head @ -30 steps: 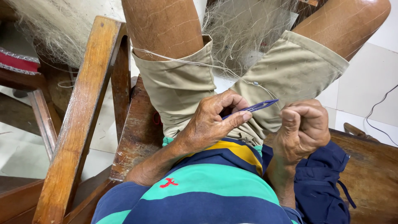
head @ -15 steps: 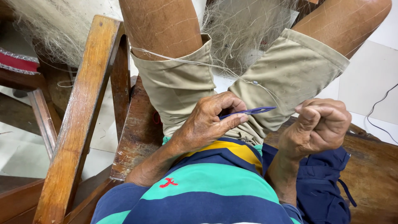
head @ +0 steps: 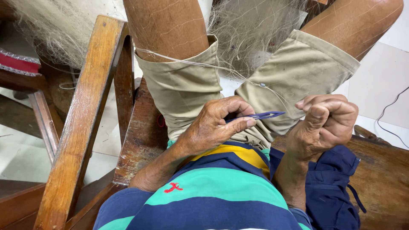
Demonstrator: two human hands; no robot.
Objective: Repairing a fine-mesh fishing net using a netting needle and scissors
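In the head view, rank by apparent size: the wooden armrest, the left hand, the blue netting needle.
1. wooden armrest, much the largest, running nearly the full height of the frame.
2. left hand, closed around the needle.
3. blue netting needle, only its slim tip shows past the fingers, so its true length is unsure.

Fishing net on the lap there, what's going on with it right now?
A seated person is working on a fine pale fishing net that hangs between the knees. The left hand pinches a slim purple netting needle, its tip pointing toward the right hand. The right hand is closed in a loose fist and seems to grip a thin line running across the khaki shorts.
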